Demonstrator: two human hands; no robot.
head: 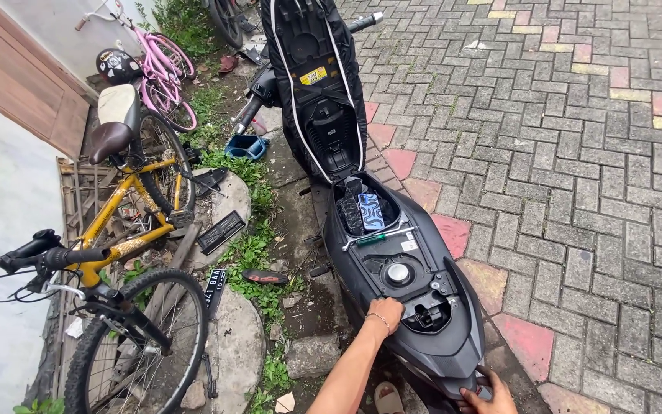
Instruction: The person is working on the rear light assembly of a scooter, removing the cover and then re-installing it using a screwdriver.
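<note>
A: What is the person working on?

B: A black scooter [415, 291] on the edge of a brick pavement [576, 153], seat [316, 84] tipped up, storage tub open. The left hand [385, 313] rests on the rear body just behind the round fuel cap [398, 273], fingers curled down onto the plastic; whether they pinch anything cannot be told. The right hand [488, 399] grips the tail end at the bottom of the view, fingers wrapped over the edge.

A: How would the scooter handle?

B: Heavy and stiff, likely. The panels look smooth and a little slick, and thin plastic may flex or crack, so the tail rail or frame seems the safer hold.

A: Anything loose in it?

B: A green-handled screwdriver [373, 238] lies across the tub rim, and a blue patterned item [370, 211] sits inside the tub. Both look light and could slide off.

A: And around it?

B: To the left, weeds and stones, then a yellow bike [128, 230] and a pink bike [164, 73] by the wall. A blue container [245, 146] lies near the front wheel.
</note>
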